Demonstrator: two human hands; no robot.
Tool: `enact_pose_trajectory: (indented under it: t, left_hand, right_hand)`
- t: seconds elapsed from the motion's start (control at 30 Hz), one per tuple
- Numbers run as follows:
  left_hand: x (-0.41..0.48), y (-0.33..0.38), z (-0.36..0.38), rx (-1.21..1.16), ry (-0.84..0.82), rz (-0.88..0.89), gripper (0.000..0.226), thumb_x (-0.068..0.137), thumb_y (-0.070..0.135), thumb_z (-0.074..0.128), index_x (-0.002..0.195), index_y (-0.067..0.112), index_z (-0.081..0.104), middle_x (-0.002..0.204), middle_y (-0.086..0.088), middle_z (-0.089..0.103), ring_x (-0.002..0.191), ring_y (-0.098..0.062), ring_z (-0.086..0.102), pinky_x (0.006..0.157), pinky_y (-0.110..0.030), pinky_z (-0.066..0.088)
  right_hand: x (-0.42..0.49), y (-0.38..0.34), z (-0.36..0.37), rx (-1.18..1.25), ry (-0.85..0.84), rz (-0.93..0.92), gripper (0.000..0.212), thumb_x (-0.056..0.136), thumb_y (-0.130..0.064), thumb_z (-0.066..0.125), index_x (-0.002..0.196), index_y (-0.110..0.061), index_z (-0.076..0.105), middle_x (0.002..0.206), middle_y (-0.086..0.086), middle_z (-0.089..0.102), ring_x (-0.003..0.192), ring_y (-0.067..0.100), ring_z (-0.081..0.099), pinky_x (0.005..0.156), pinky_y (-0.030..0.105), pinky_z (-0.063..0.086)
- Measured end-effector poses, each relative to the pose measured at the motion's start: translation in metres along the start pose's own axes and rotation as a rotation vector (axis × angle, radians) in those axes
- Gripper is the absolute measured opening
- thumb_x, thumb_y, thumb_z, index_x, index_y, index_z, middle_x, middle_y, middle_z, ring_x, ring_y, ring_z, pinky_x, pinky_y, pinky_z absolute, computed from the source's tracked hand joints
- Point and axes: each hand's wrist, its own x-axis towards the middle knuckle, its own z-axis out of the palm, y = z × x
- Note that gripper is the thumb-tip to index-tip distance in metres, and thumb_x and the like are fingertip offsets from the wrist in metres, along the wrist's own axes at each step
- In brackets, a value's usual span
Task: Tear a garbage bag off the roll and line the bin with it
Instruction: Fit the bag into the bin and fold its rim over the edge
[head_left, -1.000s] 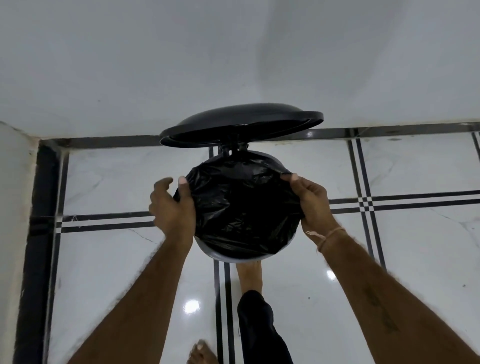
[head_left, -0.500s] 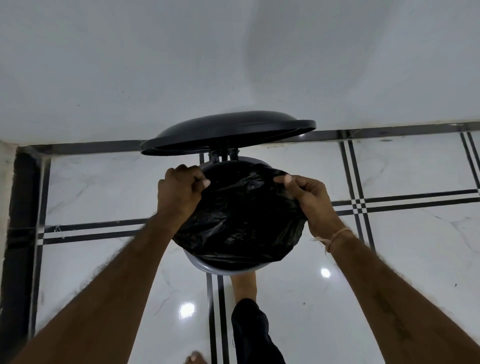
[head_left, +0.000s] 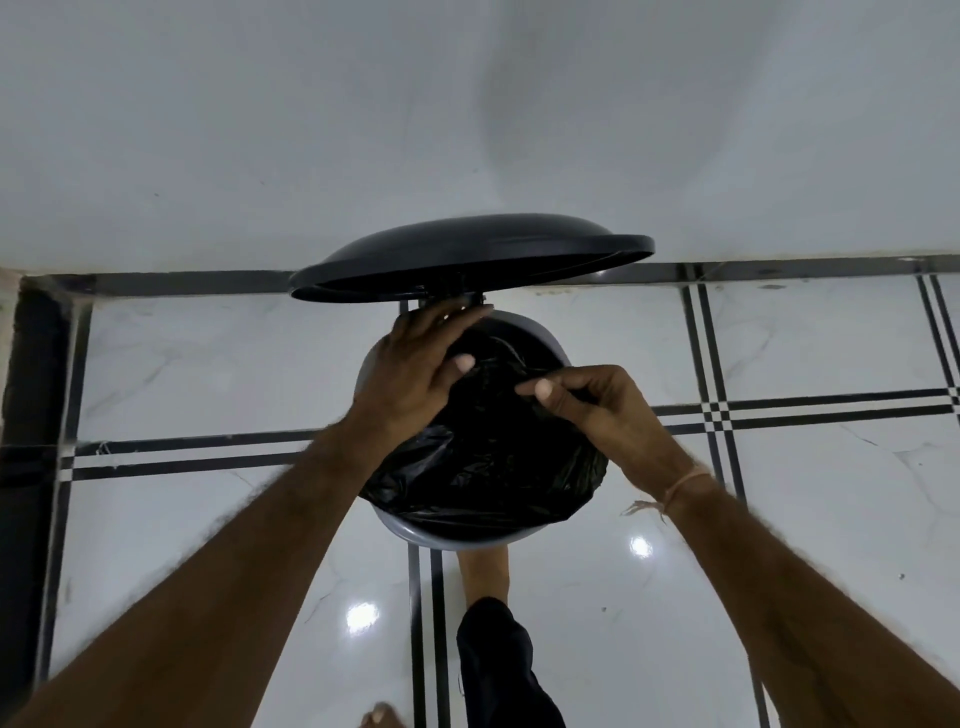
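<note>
A round grey pedal bin (head_left: 457, 538) stands on the floor by the wall, its black lid (head_left: 467, 254) held up and open. A crumpled black garbage bag (head_left: 483, 467) sits in the bin's mouth, draped over the near rim. My left hand (head_left: 415, 364) lies flat across the back left rim near the hinge, fingers stretched out and pressing the bag's edge. My right hand (head_left: 587, 405) pinches a fold of the bag over the middle of the opening. No roll is in view.
My foot (head_left: 483, 571) rests at the bin's base, where the pedal would be, with a black trouser leg (head_left: 498, 670) below it. A white wall (head_left: 467, 130) rises behind the bin. White glossy floor tiles (head_left: 208, 374) with black stripes spread all around; a dark strip runs down the left edge.
Both hands left the bin's sides. The left reached to the back rim by the hinge; the right moved inward over the opening. The back rim now shows bare grey.
</note>
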Motion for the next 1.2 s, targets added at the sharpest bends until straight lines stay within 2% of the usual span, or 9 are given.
enact_pose_trajectory:
  t: [0.1,0.17,0.23,0.33,0.43,0.53,0.67,0.8,1.2]
  left_hand:
    - [0.010,0.007,0.004,-0.043,-0.117,0.041,0.038,0.093,0.046,0.047,0.119,0.028,0.068,0.142,0.009,0.062,0.136,-0.024,0.049,0.114,-0.047,0.038]
    - [0.012,0.007,0.000,-0.058,-0.088,0.022,0.019,0.091,0.038,0.061,0.100,0.022,0.066,0.115,0.009,0.071,0.110,-0.020,0.061,0.098,-0.047,0.049]
    - [0.011,0.003,-0.006,-0.090,-0.113,-0.043,0.017,0.089,0.033,0.069,0.100,0.022,0.062,0.100,0.008,0.069,0.095,-0.017,0.062,0.088,-0.044,0.051]
    - [0.012,0.000,-0.014,-0.146,-0.220,-0.103,0.031,0.084,0.049,0.065,0.111,0.035,0.062,0.111,0.007,0.068,0.106,-0.016,0.064,0.094,-0.040,0.051]
    - [0.012,-0.005,-0.021,-0.240,-0.261,-0.201,0.019,0.085,0.046,0.076,0.096,0.030,0.072,0.100,0.008,0.072,0.098,-0.011,0.068,0.088,-0.032,0.052]
    - [0.005,-0.009,-0.030,-0.381,-0.211,-0.293,0.023,0.086,0.048,0.076,0.083,0.025,0.075,0.086,0.005,0.075,0.084,-0.012,0.072,0.079,-0.031,0.052]
    - [-0.011,-0.010,-0.045,-0.677,-0.162,-0.376,0.027,0.096,0.046,0.066,0.080,0.026,0.076,0.073,0.006,0.073,0.070,-0.010,0.070,0.070,-0.025,0.052]
    - [-0.023,-0.017,-0.044,-0.831,-0.106,-0.471,0.026,0.101,0.030,0.062,0.080,0.019,0.073,0.069,0.007,0.071,0.062,-0.005,0.066,0.060,-0.018,0.051]
    - [0.005,-0.034,-0.015,-0.930,0.421,-0.787,0.033,0.081,0.031,0.086,0.092,0.000,0.077,0.092,-0.017,0.079,0.082,-0.025,0.076,0.089,-0.043,0.062]
  right_hand:
    - [0.002,-0.003,-0.001,-0.033,-0.020,-0.012,0.026,0.096,-0.026,0.069,0.110,-0.006,0.081,0.104,0.009,0.081,0.106,0.021,0.076,0.097,0.033,0.059]
    - [0.005,-0.004,-0.004,-0.017,0.006,-0.020,0.024,0.095,-0.023,0.072,0.107,-0.005,0.081,0.102,0.011,0.081,0.103,0.025,0.076,0.097,0.035,0.059]
    - [0.008,-0.005,-0.007,-0.019,0.024,-0.025,0.020,0.093,-0.019,0.074,0.104,-0.004,0.081,0.100,0.013,0.081,0.101,0.028,0.076,0.098,0.038,0.060]
    - [0.011,-0.005,-0.013,-0.032,0.038,-0.040,0.016,0.093,-0.012,0.075,0.104,-0.002,0.080,0.102,0.014,0.080,0.103,0.030,0.076,0.099,0.039,0.059]
    - [0.015,-0.002,-0.019,0.029,0.137,-0.042,0.018,0.093,-0.009,0.074,0.111,-0.003,0.073,0.097,0.015,0.079,0.090,0.026,0.077,0.086,0.035,0.062]
    - [0.019,0.001,-0.023,0.114,0.227,-0.002,0.023,0.094,-0.010,0.074,0.115,-0.002,0.069,0.083,0.009,0.077,0.071,0.015,0.074,0.069,0.024,0.058]
    - [0.030,0.008,-0.025,0.035,0.275,-0.012,0.020,0.096,-0.015,0.072,0.085,0.002,0.069,0.065,-0.006,0.072,0.060,0.008,0.067,0.063,0.019,0.053]
    - [0.045,0.013,-0.025,-0.027,0.299,0.023,0.027,0.096,-0.022,0.074,0.082,0.001,0.069,0.059,-0.008,0.066,0.056,0.007,0.060,0.063,0.022,0.051]
    - [0.112,0.028,-0.002,-0.268,0.526,0.086,0.031,0.091,-0.043,0.074,0.074,-0.018,0.074,0.067,-0.007,0.070,0.065,0.009,0.062,0.070,0.023,0.046]
